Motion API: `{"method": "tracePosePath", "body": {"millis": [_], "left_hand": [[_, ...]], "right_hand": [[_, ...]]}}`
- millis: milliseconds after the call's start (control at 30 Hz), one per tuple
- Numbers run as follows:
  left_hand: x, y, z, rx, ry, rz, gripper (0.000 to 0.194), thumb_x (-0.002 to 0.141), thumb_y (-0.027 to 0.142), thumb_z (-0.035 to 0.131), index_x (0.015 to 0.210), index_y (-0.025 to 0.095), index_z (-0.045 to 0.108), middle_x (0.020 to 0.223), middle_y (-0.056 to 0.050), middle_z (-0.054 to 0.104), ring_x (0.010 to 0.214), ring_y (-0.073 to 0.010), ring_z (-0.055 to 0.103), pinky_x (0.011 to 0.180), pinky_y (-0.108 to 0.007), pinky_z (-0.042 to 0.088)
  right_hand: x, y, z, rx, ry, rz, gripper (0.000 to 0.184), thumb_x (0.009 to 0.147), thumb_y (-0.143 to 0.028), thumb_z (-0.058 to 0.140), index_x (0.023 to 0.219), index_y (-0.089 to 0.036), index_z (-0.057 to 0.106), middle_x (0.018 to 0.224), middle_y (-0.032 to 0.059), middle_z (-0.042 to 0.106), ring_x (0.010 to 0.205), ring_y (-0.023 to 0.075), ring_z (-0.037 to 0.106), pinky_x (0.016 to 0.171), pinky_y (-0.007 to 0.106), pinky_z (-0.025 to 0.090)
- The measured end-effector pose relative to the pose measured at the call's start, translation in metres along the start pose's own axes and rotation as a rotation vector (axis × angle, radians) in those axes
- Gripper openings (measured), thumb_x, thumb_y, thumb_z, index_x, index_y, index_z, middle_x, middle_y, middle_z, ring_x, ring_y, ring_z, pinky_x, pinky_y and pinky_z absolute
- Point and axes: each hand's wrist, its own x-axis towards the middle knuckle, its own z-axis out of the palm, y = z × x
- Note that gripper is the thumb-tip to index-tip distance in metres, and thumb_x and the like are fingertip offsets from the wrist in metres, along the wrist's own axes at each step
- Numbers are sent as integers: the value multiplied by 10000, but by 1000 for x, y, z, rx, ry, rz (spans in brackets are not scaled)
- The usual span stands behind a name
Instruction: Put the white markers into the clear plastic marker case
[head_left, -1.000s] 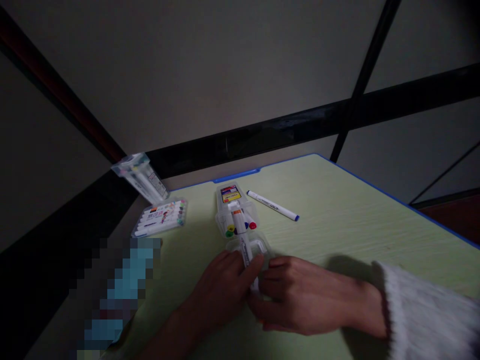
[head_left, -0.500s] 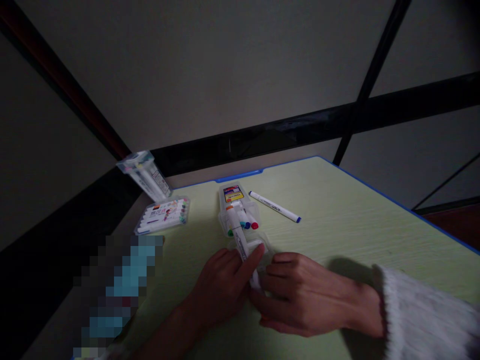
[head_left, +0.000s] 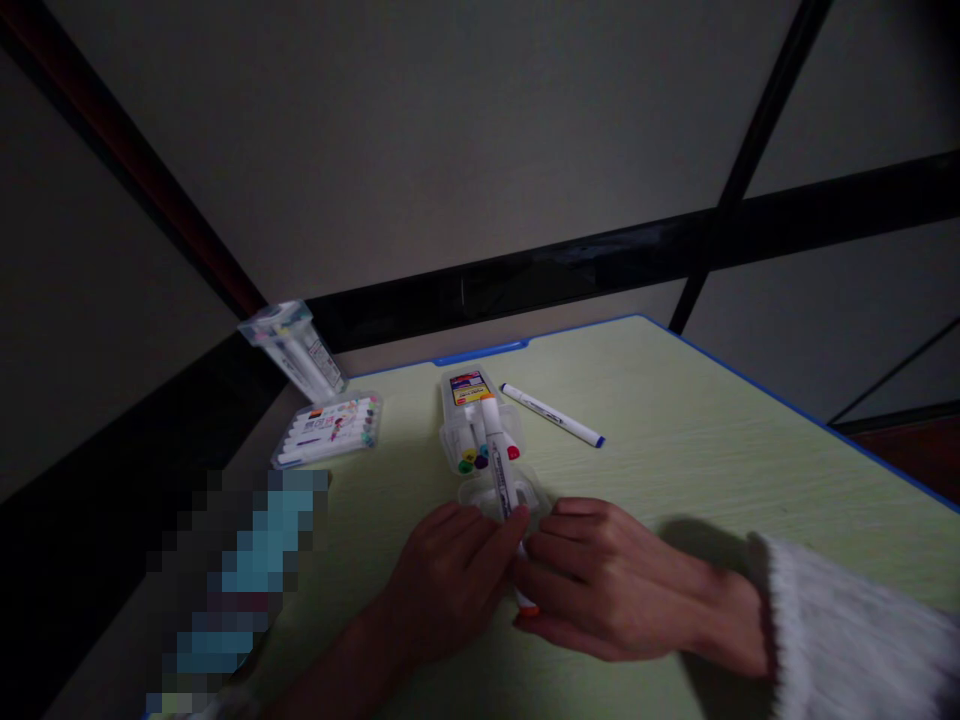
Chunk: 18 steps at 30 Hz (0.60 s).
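A white marker with orange ends (head_left: 501, 462) stands out between my hands, its far end pointing away from me. My left hand (head_left: 457, 575) is closed, with its thumb along the barrel. At the near end, my right hand (head_left: 592, 580) closes its fingers around the marker beside the lower orange tip. Just beyond lies an open clear plastic case (head_left: 450, 440) with several markers in it, their ends green, yellow, purple and red. Its clear lid (head_left: 472, 490) lies toward me, partly hidden by my hands. To the right of the case rests a white marker with blue ends (head_left: 553, 414).
On the left, a flat clear pack of markers (head_left: 330, 430) lies at the table edge. Behind it leans a clear container of markers (head_left: 300, 350). A pixelated blue area (head_left: 262, 550) covers the left side. The pale table (head_left: 720, 430) has a blue rim, with panelled doors behind.
The orange-ended marker has swung to a more upright angle and shifted right, so its lower orange end now shows between my hands. The other markers and cases stay put.
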Motion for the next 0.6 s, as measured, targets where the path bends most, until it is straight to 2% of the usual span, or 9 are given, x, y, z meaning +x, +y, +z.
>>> {"method": "tracePosePath", "body": {"millis": [600], "left_hand": [[-1,0,1,-5,-13,2,265,926,181,288,1046,69,495,636,-43,599,547,-157,545,521,-285,462]], "right_hand": [[-2,1,3,16,-2,-17,220,890,-314,389,800,-169,528,643,-8,555,554,137,457,525,300,280]]}}
